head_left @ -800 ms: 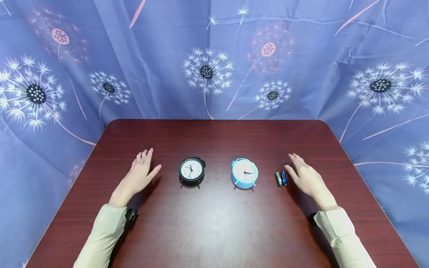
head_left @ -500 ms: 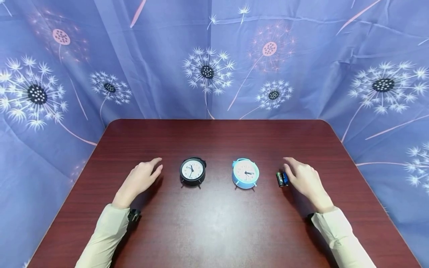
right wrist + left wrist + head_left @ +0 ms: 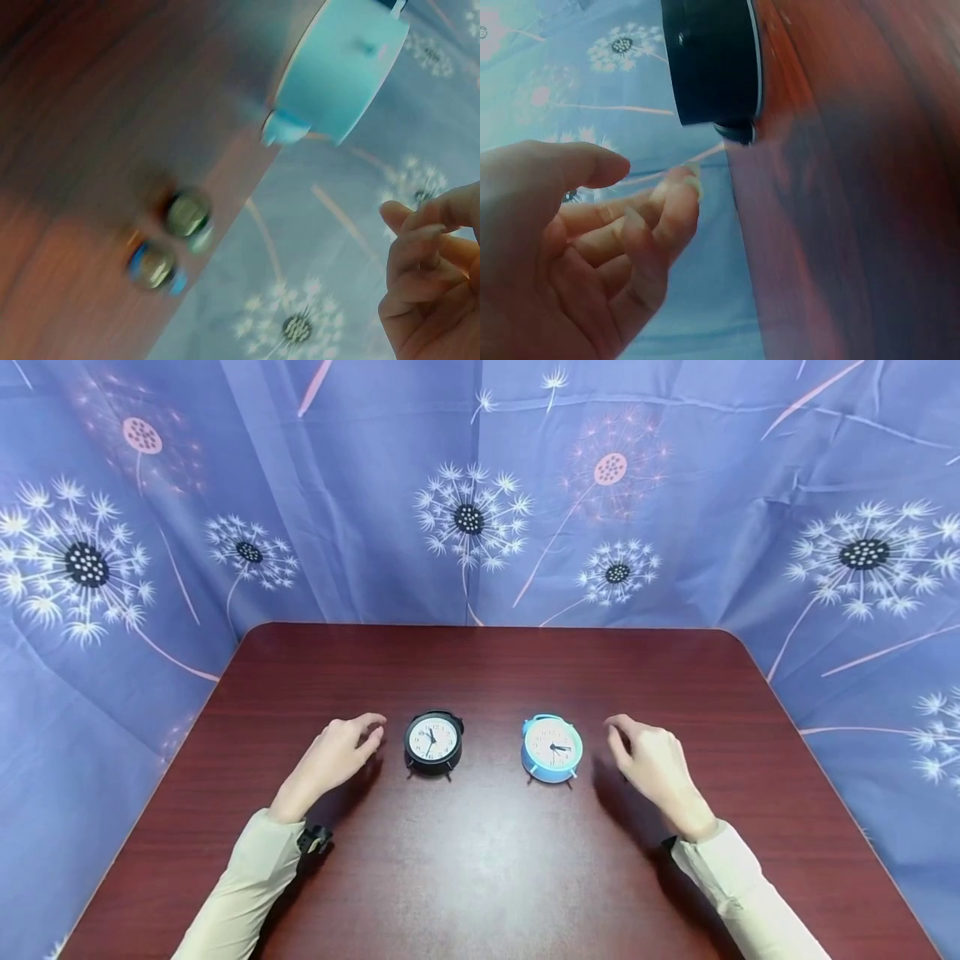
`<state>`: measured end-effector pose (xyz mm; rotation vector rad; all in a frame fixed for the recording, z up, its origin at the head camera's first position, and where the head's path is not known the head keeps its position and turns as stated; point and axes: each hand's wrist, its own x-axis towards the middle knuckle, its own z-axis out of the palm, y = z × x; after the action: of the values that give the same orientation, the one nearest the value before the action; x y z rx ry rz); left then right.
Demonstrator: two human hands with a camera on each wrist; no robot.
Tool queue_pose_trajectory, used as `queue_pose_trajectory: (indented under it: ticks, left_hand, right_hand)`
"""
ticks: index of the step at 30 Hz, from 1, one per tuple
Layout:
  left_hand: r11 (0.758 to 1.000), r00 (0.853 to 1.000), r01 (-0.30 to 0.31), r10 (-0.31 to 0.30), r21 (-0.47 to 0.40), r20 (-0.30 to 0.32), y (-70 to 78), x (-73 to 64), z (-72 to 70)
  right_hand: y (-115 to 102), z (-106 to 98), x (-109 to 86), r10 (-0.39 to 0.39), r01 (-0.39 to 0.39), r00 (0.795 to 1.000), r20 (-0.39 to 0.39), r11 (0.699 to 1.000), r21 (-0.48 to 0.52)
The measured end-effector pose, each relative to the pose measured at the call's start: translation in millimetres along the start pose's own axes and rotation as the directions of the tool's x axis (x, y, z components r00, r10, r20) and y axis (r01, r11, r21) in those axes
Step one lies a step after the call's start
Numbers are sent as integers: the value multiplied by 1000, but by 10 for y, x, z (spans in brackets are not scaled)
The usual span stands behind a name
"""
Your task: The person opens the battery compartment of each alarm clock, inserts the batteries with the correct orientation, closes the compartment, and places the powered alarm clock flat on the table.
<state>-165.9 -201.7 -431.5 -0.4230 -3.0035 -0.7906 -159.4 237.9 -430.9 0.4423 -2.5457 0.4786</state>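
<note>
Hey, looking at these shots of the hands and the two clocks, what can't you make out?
Right wrist view: the batteries are blurred, so any writing on them is unreadable.
Head view: the right hand blocks the batteries.
Left wrist view: the black clock is partly cut off by the top edge.
Right wrist view: the blue clock is also cut off by the top edge.

The right hand (image 3: 439,274), fingers loosely bent, hangs apart from two blurred batteries (image 3: 187,214) and a pale-blue clock (image 3: 341,71)
</note>
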Motion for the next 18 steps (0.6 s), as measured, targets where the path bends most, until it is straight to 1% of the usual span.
queue_pose_trajectory:
  ticks: [3,5,7,9,14,16,18]
  left_hand:
    - [999,999,11,-9,-50,48,27,19,31]
    - [997,997,2,4,-82,80,39,36,62]
    - [994,996,-5,14,-105,93,57,55,97]
    - [993,996,-19,29,-120,82,73,80,134]
    - [989,999,-47,50,-141,17,115,130,202]
    - [986,999,-49,52,-162,13,136,133,212]
    - [981,998,-50,55,-189,21,152,130,216]
  right_hand:
    - [-136,50,28,-28,27,999,22,999,37]
    - [-236,84,46,-52,50,998,40,997,63]
    - [-335,116,61,-75,69,995,66,993,93]
    - [-425,152,75,-97,86,992,85,989,116]
    - [-621,242,107,-134,109,983,129,977,183]
    - [-689,278,112,-151,118,978,143,970,215]
    - [-743,323,112,-173,132,974,148,959,251]
